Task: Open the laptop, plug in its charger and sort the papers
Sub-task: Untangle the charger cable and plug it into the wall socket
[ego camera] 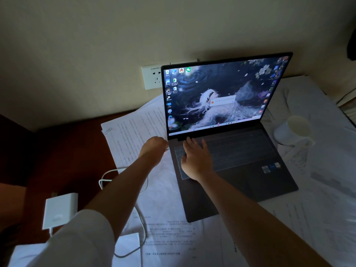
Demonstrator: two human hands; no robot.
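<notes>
Desk (pixel 63 151): laptop (pixel 231 160) under right grip (pixel 194 160); left grip (pixel 154 147) beside.

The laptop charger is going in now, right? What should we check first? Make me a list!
1. Grey laptop open, screen lit: ok.
2. Left hand at the laptop's left edge, holding the plug end: cannot tell, fingers hidden.
3. Right hand resting flat on the keyboard, steadying the laptop: ok.
4. White charger brick plugged into the white wall socket: not ok, it lies on the desk.
5. Thin white cable free of knots: ok, loose loops only.
6. White mug away from the cable: ok.
</notes>
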